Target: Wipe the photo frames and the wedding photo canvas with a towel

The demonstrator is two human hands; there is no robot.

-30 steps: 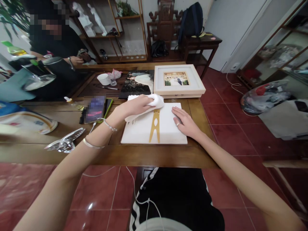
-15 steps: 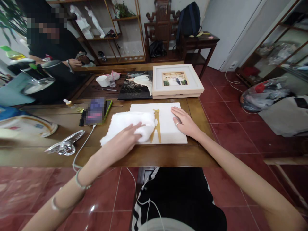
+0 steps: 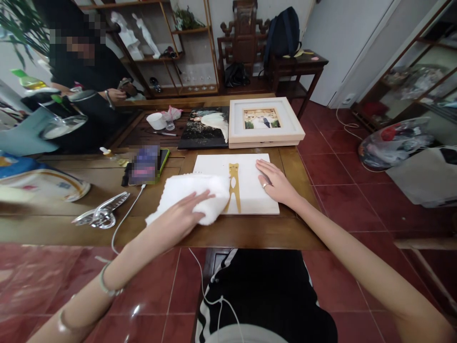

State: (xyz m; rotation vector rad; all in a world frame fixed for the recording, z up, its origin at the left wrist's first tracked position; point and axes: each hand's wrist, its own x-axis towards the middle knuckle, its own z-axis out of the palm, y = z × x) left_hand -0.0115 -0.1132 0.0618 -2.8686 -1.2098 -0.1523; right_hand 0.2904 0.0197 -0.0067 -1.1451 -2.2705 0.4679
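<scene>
Wiping, apparently: left hand (image 3: pixel 180 216) loosely grips white cloth (image 3: pixel 193 186), fingers part-curled, at white board's (image 3: pixel 251 186) left; right hand (image 3: pixel 278 183) flat, fingers extended, gripping nothing. Next stroke calls for steady bracing.

From my remote post I see red floor tiles (image 3: pixel 337 205) toward four o'clock, a pale door (image 3: pixel 337 57) near one, a carved wooden chair (image 3: pixel 244 35) at twelve, and wooden shelving (image 3: pixel 189 31) at eleven.
</scene>
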